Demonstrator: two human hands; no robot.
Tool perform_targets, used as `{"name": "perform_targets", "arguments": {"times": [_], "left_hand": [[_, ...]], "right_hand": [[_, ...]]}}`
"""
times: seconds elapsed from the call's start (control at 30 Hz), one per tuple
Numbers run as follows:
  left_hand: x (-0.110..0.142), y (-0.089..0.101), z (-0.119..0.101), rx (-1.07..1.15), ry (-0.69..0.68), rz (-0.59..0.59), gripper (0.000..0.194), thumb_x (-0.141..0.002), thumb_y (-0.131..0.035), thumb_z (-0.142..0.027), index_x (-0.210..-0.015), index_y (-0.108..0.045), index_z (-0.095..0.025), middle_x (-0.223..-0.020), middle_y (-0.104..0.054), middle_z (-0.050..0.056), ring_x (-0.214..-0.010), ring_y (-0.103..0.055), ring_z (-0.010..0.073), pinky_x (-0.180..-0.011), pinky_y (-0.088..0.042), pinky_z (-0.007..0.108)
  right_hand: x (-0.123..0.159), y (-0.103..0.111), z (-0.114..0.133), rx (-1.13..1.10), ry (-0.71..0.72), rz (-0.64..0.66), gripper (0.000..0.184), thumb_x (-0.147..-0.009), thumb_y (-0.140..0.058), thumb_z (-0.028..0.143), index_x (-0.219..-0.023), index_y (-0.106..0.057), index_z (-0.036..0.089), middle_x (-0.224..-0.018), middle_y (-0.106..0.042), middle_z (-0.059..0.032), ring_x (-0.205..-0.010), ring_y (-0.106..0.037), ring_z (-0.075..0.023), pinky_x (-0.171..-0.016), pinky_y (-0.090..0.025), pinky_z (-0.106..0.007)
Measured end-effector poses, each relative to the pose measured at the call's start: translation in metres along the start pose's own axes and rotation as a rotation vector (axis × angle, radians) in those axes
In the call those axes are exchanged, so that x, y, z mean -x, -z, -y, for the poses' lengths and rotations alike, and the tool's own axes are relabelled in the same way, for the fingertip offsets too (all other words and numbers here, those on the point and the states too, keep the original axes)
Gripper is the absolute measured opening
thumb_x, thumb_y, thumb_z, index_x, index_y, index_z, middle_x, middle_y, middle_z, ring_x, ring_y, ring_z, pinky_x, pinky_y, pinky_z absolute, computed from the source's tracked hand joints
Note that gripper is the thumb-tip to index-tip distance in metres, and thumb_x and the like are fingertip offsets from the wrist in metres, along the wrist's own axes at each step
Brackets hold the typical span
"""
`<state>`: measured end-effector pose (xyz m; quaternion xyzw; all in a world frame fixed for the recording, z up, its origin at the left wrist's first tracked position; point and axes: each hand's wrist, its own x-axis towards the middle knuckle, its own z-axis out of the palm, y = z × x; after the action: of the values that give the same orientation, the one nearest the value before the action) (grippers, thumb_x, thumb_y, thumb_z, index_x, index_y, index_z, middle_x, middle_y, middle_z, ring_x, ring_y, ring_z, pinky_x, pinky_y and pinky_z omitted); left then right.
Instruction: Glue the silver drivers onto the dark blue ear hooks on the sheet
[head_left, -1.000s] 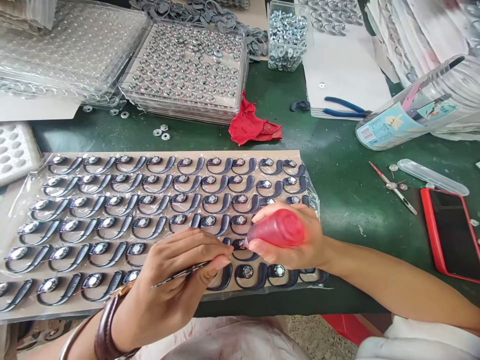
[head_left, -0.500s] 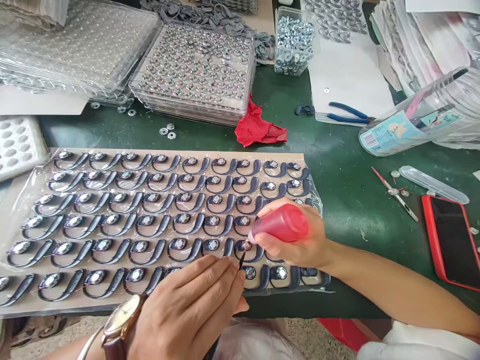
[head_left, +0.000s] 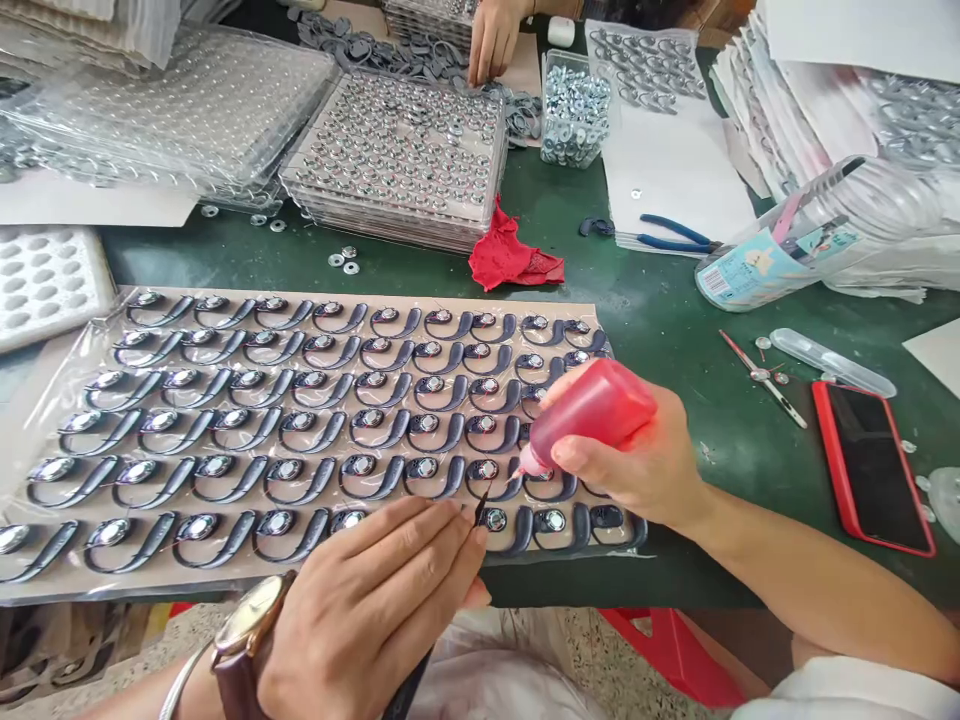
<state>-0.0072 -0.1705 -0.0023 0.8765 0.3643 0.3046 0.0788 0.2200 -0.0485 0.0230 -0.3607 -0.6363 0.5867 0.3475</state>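
Gold-rimmed wristwatch (head_left: 255,612) with dark brown strap (head_left: 238,690), silvery bangle (head_left: 182,683), white short sleeve (head_left: 847,690).

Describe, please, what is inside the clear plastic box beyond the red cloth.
The clear plastic box holds a heap of small shiny metal parts. The heap's middle is covered, so cannot be seen.

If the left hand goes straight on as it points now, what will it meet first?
Ahead of the left hand, its dark tool would probably meet the round silver piece first; depth is unclear.

The bottle (head_left: 592,410) is translucent pinkish-red; the tabletop (head_left: 660,340) is dark green.
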Motion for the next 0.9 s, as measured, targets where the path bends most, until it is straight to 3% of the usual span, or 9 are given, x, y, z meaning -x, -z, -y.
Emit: {"name": "perform_targets", "arguments": {"times": [0.17,0.37,0.53,0.77,0.9], "left_hand": [[0.014,-0.009,-0.021,-0.028,0.053,-0.074,0.024,-0.101,-0.051,-0.017,-0.112,-0.069,-0.005,-0.114,-0.074,0.006,-0.118,-0.063,0.0147,-0.119,-0.037,0.031],[0.006,-0.009,-0.023,-0.033,0.013,-0.005,0.023,-0.1,-0.052,-0.016,-0.107,-0.072,-0.006,-0.109,-0.076,0.007,-0.109,-0.068,0.0143,-0.12,-0.034,0.03],[0.003,-0.009,-0.027,-0.067,0.062,0.001,0.024,-0.101,-0.051,-0.015,-0.104,-0.073,-0.007,-0.106,-0.077,0.006,-0.107,-0.069,0.0131,-0.12,-0.034,0.029],[0.005,-0.008,-0.03,-0.074,0.062,0.008,0.024,-0.101,-0.051,-0.016,-0.104,-0.072,-0.008,-0.108,-0.076,0.006,-0.107,-0.07,0.0132,-0.12,-0.034,0.03],[0.005,-0.008,-0.029,-0.061,0.065,0.013,0.023,-0.1,-0.052,-0.016,-0.103,-0.072,-0.007,-0.108,-0.076,0.007,-0.108,-0.069,0.0137,-0.119,-0.036,0.029]], "right_hand": [[0.022,-0.013,-0.017,0.082,0.156,-0.09,0.014,-0.08,-0.077,0.027,-0.08,-0.065,0.019,-0.063,-0.071,-0.0008,-0.053,-0.067,-0.0147,-0.049,-0.054,-0.024],[0.023,-0.021,-0.025,0.165,0.278,-0.04,0.016,-0.079,-0.076,0.026,-0.076,-0.063,0.019,-0.061,-0.07,-0.0012,-0.05,-0.063,-0.0129,-0.047,-0.053,-0.024],[0.022,-0.021,-0.026,0.299,0.399,-0.045,0.015,-0.081,-0.075,0.029,-0.078,-0.065,0.019,-0.064,-0.07,-0.001,-0.053,-0.064,-0.0126,-0.051,-0.054,-0.024],[0.021,-0.02,-0.028,0.452,0.512,-0.071,0.019,-0.087,-0.07,0.035,-0.077,-0.067,0.019,-0.067,-0.069,-0.0018,-0.058,-0.066,-0.0127,-0.051,-0.054,-0.023],[0.022,-0.018,-0.028,0.466,0.461,-0.084,0.018,-0.088,-0.069,0.031,-0.074,-0.069,0.02,-0.061,-0.067,0.0008,-0.055,-0.063,-0.0115,-0.051,-0.053,-0.023]]}}
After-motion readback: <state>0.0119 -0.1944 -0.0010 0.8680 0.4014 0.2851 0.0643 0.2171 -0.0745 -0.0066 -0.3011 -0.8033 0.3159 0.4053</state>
